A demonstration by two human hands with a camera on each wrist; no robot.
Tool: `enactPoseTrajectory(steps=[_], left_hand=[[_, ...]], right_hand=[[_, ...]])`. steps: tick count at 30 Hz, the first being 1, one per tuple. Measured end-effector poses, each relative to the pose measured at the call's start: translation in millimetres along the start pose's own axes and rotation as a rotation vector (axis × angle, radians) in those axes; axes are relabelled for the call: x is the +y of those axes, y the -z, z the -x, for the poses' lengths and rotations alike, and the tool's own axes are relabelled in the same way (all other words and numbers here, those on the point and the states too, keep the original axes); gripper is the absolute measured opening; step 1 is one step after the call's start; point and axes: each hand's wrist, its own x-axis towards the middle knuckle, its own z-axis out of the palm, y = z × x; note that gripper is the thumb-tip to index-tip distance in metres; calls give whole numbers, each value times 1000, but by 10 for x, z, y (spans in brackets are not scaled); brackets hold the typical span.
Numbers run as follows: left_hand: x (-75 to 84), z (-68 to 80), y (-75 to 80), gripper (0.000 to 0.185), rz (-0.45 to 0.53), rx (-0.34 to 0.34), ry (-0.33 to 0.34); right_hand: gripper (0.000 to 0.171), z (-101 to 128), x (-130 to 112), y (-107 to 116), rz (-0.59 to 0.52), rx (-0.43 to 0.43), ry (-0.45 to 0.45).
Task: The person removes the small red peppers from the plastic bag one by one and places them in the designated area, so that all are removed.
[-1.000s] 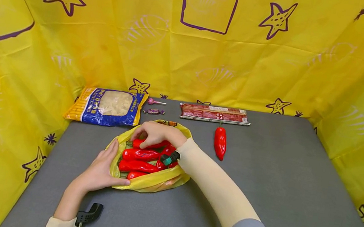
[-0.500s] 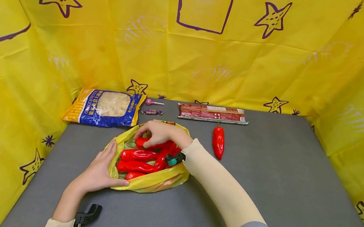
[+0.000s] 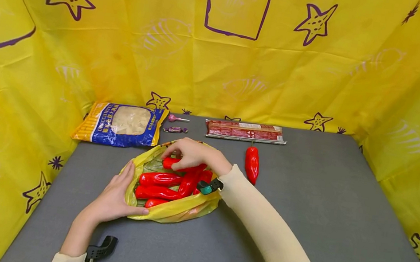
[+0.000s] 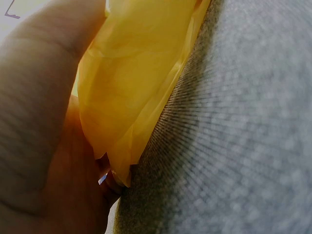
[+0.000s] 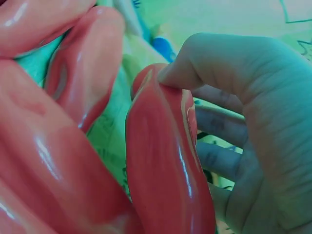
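A yellow plastic bag (image 3: pixel 182 215) lies with its mouth spread wide, and several shiny red peppers (image 3: pixel 160 179) show inside. My left hand (image 3: pixel 112 193) rests against the bag's left side, fingers along the rim and thumb stretched across the front. Over the far part of the bag, my right hand (image 3: pixel 194 153) pinches one red pepper (image 5: pixel 163 156) near its end, thumb on one side and fingers on the other in the right wrist view. In the left wrist view the yellow plastic sits between thumb and fingers. Outside the bag lies another red pepper (image 3: pixel 252 164).
Behind the bag, at left, lies a blue and yellow pasta packet (image 3: pixel 120 125). Beside it are a pink lollipop (image 3: pixel 173 118) and a purple wrapped candy (image 3: pixel 175 129). A long red packet (image 3: pixel 245 131) lies near the yellow cloth wall (image 3: pixel 218 74) at the back.
My right hand has moved right with the pinched pepper, drawing it away from the bag's left edge. The left hand stays against the bag.
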Motion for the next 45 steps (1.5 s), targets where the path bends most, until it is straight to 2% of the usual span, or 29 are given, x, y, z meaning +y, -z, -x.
enactPoseTrajectory(steps=[9,18,24,32,37,45], left_hand=[[-12,9,7,148,-2,3,0],[-25,7,-1,147,-10,11,-4],[-30,4,-3,147,-9,15,-11],[-20,7,-18,148,-9,17,-8],[-8,11,-15,148,-11,22,-14],[6,-3,-21,148,-15,21,-24]], right_hand=[[44,167,-66,76,-57,140,26],[41,275,-102,29,-153,290,-11],[40,394,-134,12,-251,414,-70],[41,594,-137,-61,-273,570,-150],[41,764,-136,-102,-332,662,-178],[43,1044,-73,-134,-362,755,-243]])
